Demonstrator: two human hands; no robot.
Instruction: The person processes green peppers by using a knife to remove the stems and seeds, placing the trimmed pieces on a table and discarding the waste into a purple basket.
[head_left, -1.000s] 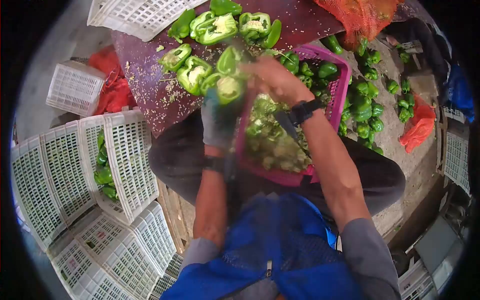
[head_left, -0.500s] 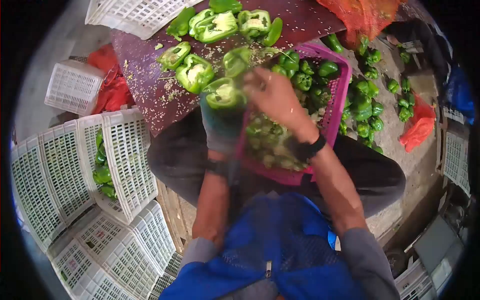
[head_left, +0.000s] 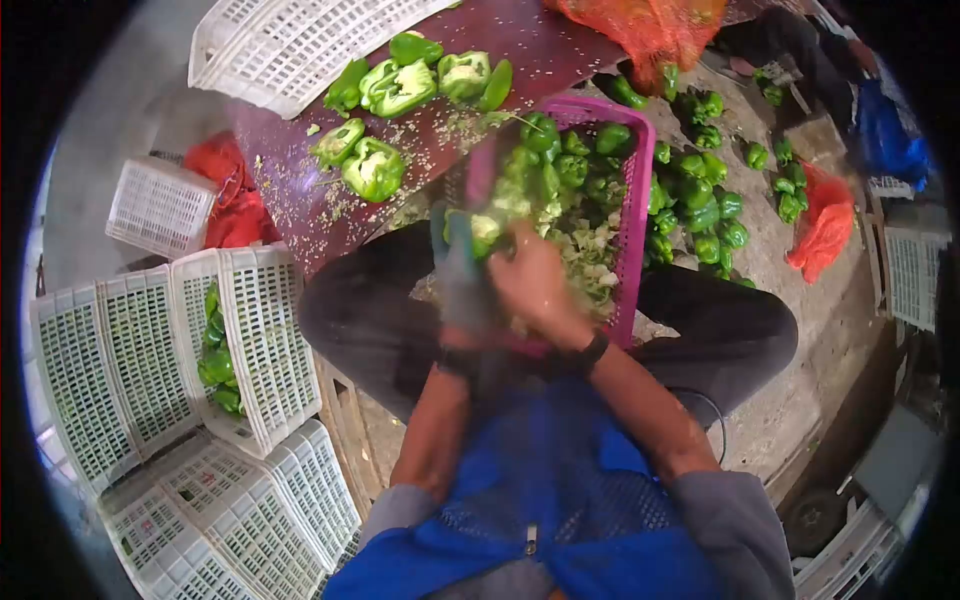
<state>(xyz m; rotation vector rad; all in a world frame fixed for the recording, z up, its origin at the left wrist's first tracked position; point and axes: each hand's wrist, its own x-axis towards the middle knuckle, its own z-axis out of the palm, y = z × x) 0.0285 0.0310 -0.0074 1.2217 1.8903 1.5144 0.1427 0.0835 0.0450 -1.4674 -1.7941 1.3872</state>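
My left hand (head_left: 462,275), in a greyish glove, is closed on a cut green bell pepper (head_left: 485,234) whose pale inside shows. Close against it is my right hand (head_left: 538,280), bare, with curled fingers; motion blur hides what they hold, if anything. Both hands are over the near left part of a pink basket (head_left: 634,215). Whole green peppers (head_left: 612,138) lie at its far end, with pale pepper cores and scraps (head_left: 590,262) nearer me. Beyond my hands, opened bell peppers (head_left: 373,170) rest on a dark red board (head_left: 290,190) strewn with seeds.
White crates (head_left: 268,340) stand at my left, one holding green peppers (head_left: 215,368). Another white crate (head_left: 290,60) sits on the board's far side. Loose peppers (head_left: 700,210) cover the floor at right, near an orange net bag (head_left: 650,35) and a red one (head_left: 822,215).
Both hands have come down and closer to me with the cut pepper, from the board's edge to over the basket. The view has shifted slightly.
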